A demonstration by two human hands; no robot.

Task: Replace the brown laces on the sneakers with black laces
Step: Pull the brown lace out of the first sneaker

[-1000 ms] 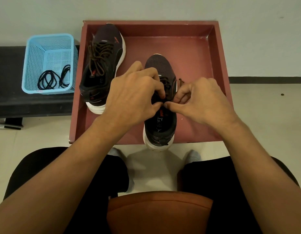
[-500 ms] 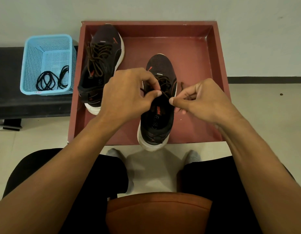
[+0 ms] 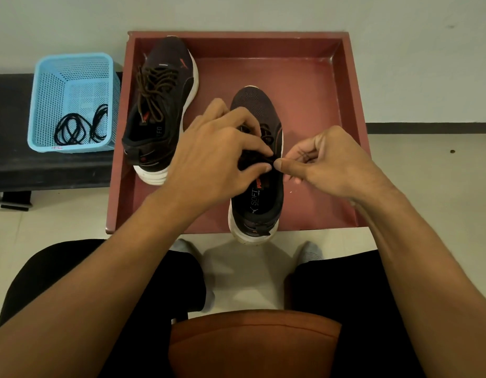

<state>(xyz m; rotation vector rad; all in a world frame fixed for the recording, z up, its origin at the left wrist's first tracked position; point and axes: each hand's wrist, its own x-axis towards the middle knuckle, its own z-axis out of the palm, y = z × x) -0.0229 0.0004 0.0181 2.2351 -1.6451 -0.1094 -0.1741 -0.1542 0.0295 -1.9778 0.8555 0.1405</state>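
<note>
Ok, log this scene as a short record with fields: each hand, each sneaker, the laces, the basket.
left hand: pinches the lace of the near sneaker
right hand: pinches the same lace, thumb tip close to the left thumb
near sneaker: in the tray, heel over its front edge
far sneaker: far left of the tray, brown laces in
black laces: coiled in the basket, untouched
basket: blue, on the bench, left of the tray
</note>
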